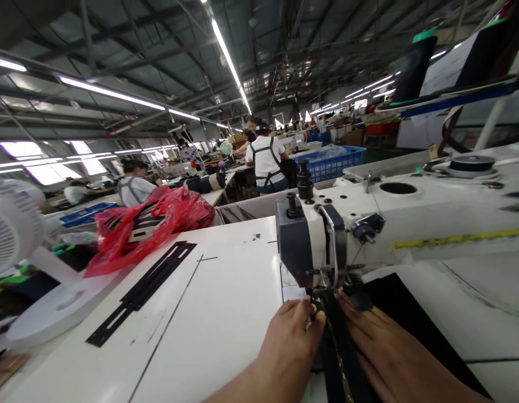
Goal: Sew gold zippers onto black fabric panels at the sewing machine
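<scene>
A white industrial sewing machine (pixel 368 224) stands on the white table (pixel 209 313), its grey needle head at the middle. A black fabric strip (pixel 341 358) with a zipper runs from under the needle toward me. My left hand (pixel 290 350) lies flat on the table, fingertips pressing the strip's left edge just before the needle. My right hand (pixel 383 355) rests on the strip's right side and on a wider black fabric piece (pixel 414 319), fingers pointing at the presser foot.
Long black strips (pixel 144 288) lie on the table to the left. A red plastic bag (pixel 145 224) of black pieces sits behind them. A white fan (pixel 15 240) stands at far left. Other workers sit at tables farther back, near a blue crate (pixel 332 162).
</scene>
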A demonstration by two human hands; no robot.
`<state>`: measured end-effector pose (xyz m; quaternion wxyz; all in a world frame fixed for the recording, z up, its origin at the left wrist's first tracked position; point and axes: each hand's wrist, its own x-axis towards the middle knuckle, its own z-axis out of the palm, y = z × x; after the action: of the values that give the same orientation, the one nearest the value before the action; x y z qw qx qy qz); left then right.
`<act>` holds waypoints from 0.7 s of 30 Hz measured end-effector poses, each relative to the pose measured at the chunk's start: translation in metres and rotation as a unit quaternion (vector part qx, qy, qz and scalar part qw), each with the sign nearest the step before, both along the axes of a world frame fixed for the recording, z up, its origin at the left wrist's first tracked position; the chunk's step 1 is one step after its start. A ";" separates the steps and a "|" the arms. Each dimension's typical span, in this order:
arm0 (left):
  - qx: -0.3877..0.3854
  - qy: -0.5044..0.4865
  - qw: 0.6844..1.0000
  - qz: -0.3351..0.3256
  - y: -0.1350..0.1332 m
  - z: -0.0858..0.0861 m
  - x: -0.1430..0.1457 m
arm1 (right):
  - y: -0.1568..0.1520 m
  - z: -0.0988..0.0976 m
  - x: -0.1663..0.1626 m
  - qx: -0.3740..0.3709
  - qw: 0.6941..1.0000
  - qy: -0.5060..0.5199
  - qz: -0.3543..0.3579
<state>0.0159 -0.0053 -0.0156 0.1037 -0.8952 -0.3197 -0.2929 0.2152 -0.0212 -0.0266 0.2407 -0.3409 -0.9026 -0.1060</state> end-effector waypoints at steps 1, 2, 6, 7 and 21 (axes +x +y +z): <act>-0.006 0.001 1.000 0.004 0.000 -0.001 0.000 | 0.001 -0.001 0.000 -0.008 1.000 0.001 -0.001; -0.015 0.003 1.000 0.007 0.001 -0.001 0.000 | 0.002 -0.001 0.000 -0.015 1.000 0.002 -0.003; -0.052 0.019 0.998 0.022 0.004 -0.003 -0.001 | 0.007 0.002 -0.002 -0.036 0.999 -0.003 -0.007; -0.056 0.020 0.998 0.026 0.005 -0.003 -0.002 | 0.008 0.005 -0.002 -0.038 0.999 -0.003 -0.006; 0.036 -0.014 0.998 -0.044 -0.028 -0.003 -0.005 | -0.025 0.007 0.005 0.014 0.999 -0.041 0.017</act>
<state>0.0106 -0.0336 -0.0184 0.1183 -0.8997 -0.2710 -0.3212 0.2202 -0.0464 -0.0197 0.2104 -0.3178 -0.9155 -0.1285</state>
